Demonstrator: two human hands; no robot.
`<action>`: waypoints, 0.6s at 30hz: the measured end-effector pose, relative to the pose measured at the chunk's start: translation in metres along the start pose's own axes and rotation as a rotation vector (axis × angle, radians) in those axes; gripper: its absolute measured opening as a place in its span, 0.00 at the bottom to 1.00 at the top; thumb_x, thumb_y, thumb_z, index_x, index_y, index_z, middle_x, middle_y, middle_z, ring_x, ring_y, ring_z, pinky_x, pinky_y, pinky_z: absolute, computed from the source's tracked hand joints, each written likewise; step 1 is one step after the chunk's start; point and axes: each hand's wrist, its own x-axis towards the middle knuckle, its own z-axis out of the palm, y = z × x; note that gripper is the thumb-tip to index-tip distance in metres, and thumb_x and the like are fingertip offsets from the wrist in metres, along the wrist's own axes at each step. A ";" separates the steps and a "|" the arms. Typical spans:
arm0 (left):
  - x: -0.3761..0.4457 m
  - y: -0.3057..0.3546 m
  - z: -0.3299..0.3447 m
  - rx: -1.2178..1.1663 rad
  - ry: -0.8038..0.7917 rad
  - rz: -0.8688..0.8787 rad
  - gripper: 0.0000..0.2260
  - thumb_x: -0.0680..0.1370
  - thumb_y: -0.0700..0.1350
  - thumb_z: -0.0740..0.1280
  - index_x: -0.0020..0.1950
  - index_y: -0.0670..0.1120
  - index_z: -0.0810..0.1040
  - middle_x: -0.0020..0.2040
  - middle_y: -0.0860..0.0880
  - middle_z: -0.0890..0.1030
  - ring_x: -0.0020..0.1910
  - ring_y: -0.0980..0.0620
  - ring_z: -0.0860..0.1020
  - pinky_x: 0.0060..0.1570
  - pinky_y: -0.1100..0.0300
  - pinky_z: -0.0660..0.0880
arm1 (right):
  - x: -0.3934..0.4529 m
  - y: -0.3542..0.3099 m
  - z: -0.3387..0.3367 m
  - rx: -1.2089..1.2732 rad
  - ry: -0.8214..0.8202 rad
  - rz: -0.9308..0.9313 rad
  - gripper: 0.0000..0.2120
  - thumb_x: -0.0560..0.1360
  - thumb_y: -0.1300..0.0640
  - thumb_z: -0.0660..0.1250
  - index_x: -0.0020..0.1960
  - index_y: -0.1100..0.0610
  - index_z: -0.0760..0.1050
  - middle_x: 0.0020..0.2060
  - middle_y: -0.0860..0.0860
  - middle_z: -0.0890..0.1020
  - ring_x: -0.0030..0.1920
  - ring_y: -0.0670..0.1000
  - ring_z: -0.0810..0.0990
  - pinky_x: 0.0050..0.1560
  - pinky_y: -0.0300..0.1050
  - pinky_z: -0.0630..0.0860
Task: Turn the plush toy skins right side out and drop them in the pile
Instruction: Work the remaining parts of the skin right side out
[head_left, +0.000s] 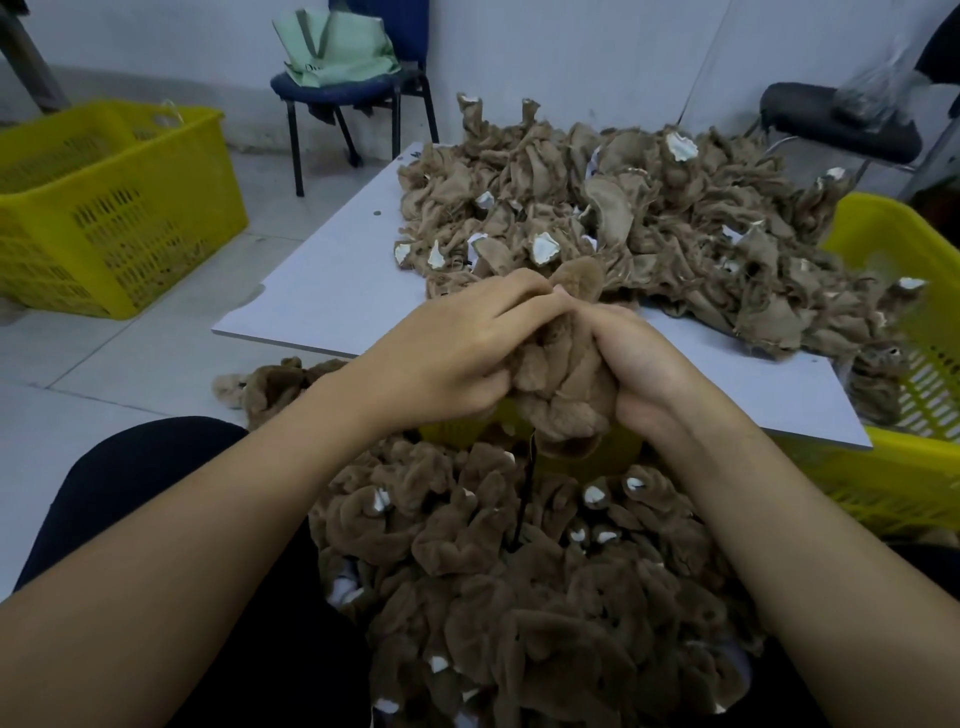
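The skin (558, 374) you are working sits at the centre of the frame, bunched between both your hands just above the near edge of the tabletop (332, 280). Its long axis runs roughly up and down the picture: a rounded fuzzy lobe pokes up past your fingertips toward the far heap, and the bulk hangs down toward your lap, with a dark thread trailing below it. Fuzzy side shows on most of it.

Your left hand (447, 353) comes in from the lower left, fingers curled over the top of the skin and pinching it near the upper lobe. Your right hand (644, 374) comes from the lower right, fingers curled into the fabric from the side, the grip holding the skin firmly. The two hands touch at the fingertips.

Directly under the skin, in the lower centre, lies the pile (519, 571) of fuzzy brown skins, filling your lap. Above your hands, in the upper right, the heap (623, 218) of paler inside-out skins covers the right part of the tabletop and spills over its right edge toward a yellow crate (914, 322). The left part of the tabletop is bare, reaching to its left corner.

At the left edge stands a second crate (104, 208) on the floor, well apart. A blue chair (353, 88) with a green bag (337, 47) is at the upper centre.
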 end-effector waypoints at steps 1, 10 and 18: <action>0.001 0.001 0.001 -0.021 0.075 -0.030 0.18 0.76 0.32 0.66 0.67 0.35 0.76 0.61 0.38 0.77 0.57 0.39 0.78 0.44 0.44 0.79 | 0.000 0.001 0.002 -0.027 -0.007 -0.003 0.19 0.82 0.50 0.64 0.61 0.64 0.81 0.55 0.61 0.85 0.57 0.57 0.85 0.59 0.50 0.81; 0.012 0.001 0.006 -0.247 0.171 -0.280 0.03 0.78 0.36 0.67 0.50 0.38 0.79 0.46 0.45 0.78 0.46 0.46 0.77 0.46 0.44 0.75 | 0.004 0.002 0.000 -0.166 -0.028 -0.025 0.22 0.83 0.44 0.61 0.58 0.61 0.82 0.51 0.58 0.87 0.54 0.54 0.86 0.55 0.47 0.81; 0.027 0.007 -0.003 -0.634 0.317 -0.532 0.03 0.77 0.32 0.68 0.45 0.37 0.80 0.42 0.44 0.82 0.44 0.50 0.81 0.47 0.59 0.77 | 0.002 -0.006 -0.017 -0.322 -0.039 -0.340 0.20 0.73 0.41 0.72 0.52 0.57 0.80 0.43 0.52 0.87 0.46 0.50 0.87 0.44 0.41 0.81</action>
